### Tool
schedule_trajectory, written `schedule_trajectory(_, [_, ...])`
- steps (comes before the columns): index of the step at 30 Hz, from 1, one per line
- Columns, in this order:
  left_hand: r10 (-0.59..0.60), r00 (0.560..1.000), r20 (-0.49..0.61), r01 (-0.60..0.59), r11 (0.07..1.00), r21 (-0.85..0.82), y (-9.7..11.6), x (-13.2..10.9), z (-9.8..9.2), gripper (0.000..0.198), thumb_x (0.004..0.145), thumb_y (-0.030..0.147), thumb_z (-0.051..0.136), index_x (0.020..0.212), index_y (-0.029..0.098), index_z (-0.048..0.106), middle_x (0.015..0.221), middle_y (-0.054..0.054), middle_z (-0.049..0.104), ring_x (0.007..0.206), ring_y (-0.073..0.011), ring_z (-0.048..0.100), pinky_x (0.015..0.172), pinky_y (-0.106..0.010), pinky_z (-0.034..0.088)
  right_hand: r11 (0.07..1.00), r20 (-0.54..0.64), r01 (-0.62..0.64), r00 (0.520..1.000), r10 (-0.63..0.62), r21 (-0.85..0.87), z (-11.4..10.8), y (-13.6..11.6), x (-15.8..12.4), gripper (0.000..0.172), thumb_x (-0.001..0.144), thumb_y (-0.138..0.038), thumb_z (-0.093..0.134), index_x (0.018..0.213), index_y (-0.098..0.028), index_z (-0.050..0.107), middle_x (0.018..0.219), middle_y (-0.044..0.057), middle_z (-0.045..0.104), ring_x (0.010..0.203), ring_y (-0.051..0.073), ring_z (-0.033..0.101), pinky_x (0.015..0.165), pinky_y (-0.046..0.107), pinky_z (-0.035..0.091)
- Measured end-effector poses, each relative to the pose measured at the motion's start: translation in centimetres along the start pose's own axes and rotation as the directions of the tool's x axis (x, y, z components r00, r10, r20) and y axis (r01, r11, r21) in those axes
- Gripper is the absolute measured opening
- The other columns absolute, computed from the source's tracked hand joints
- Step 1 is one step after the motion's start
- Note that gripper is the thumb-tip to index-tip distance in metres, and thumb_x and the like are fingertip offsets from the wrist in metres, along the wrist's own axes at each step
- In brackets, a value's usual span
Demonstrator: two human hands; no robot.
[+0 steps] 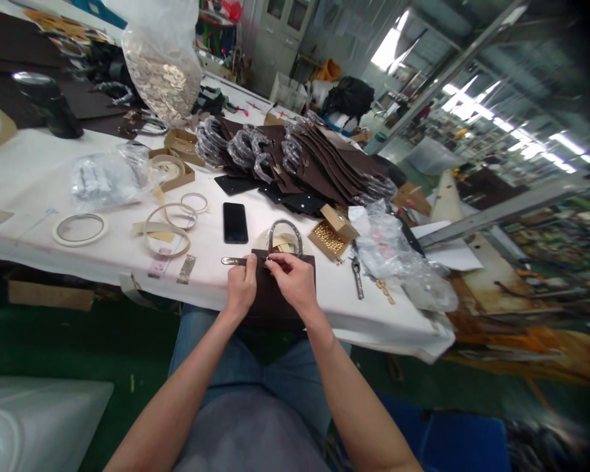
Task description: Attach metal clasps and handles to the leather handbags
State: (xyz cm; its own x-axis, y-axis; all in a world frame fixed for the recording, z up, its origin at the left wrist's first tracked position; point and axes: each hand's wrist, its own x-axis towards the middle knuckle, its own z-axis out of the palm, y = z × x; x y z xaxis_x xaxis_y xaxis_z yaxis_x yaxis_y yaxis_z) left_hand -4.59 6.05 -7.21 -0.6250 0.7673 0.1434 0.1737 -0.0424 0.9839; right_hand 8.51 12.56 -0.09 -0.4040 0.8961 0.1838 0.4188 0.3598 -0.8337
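Observation:
A dark brown handbag [275, 298] rests at the table's front edge, over my lap, its wrapped handle [286, 229] standing up at the back. My left hand [242, 283] is closed on a dark strap [233, 261] with a metal end, which points left from the bag's upper left side. Thumb and fingertips of my right hand [291, 278] pinch together at the bag's upper front, near a small gold-coloured bit. What exactly sits between those fingertips is too small to make out. Just behind the bag lies a black phone [235, 223].
Stacked brown bag pieces [319, 160] with wrapped handles lie behind. To the right are a small box of gold hardware [330, 239], pliers [357, 275] and crumpled plastic [398, 252]. Tape rolls [80, 229] and a plastic packet [109, 180] lie left, below a bag of metal pieces [164, 78].

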Motion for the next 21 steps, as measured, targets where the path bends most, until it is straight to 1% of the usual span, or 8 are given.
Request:
schedule_trajectory(3, [0.009,1.0,-0.01,-0.009,1.0,-0.017,0.1,0.0,-0.1,0.058,0.119,0.054,0.044,0.077,0.021,0.064,0.068,-0.003,0.064,0.064,-0.018,0.057,0.067,-0.033,0.034,0.999,-0.016,0.026,0.999,-0.027,-0.038,0.3,-0.4,-0.1,0.023,0.102,-0.039,0.077,0.115,-0.024,0.088,0.11,0.007,0.088,0.091,0.025,0.083,0.088,0.037,0.068])
schedule_trajectory(7, [0.025,1.0,0.003,-0.024,0.999,-0.038,0.0,0.0,-0.3,0.053,0.12,0.051,0.043,0.084,0.02,0.067,0.074,-0.004,0.068,0.068,-0.0183,0.06,0.069,-0.033,0.036,0.991,-0.016,0.07,0.997,-0.072,-0.117,0.6,-0.8,-0.3,0.02,0.103,-0.036,0.076,0.114,-0.025,0.088,0.11,0.007,0.088,0.092,0.025,0.082,0.088,0.037,0.067])
schedule_trajectory(15, [0.016,1.0,0.007,-0.016,0.998,-0.058,0.0,0.2,-0.3,0.051,0.12,0.05,0.043,0.088,0.02,0.07,0.076,-0.004,0.069,0.07,-0.0191,0.062,0.069,-0.032,0.036,0.978,-0.018,0.092,0.995,-0.097,-0.188,1.0,-1.0,-0.1,0.021,0.105,-0.038,0.073,0.114,-0.025,0.086,0.113,0.007,0.087,0.097,0.027,0.082,0.091,0.038,0.067])
schedule_trajectory(18, [-0.024,0.999,-0.021,0.024,0.999,-0.032,-0.1,0.3,-0.2,0.053,0.119,0.052,0.045,0.083,0.02,0.069,0.075,-0.006,0.07,0.071,-0.0204,0.063,0.069,-0.033,0.036,0.969,-0.007,0.101,0.994,-0.106,-0.227,1.0,-1.1,-0.3,0.02,0.106,-0.037,0.071,0.111,-0.025,0.086,0.112,0.008,0.087,0.099,0.028,0.082,0.091,0.038,0.066])
schedule_trajectory(21, [-0.062,0.997,-0.041,0.062,0.998,-0.004,-0.2,0.4,-0.2,0.057,0.118,0.053,0.046,0.075,0.021,0.066,0.069,-0.006,0.068,0.067,-0.0201,0.06,0.067,-0.034,0.034,0.965,0.008,0.102,0.995,-0.104,-0.242,0.9,-1.2,-0.5,0.019,0.106,-0.036,0.071,0.11,-0.025,0.085,0.111,0.008,0.087,0.096,0.027,0.081,0.09,0.038,0.066])
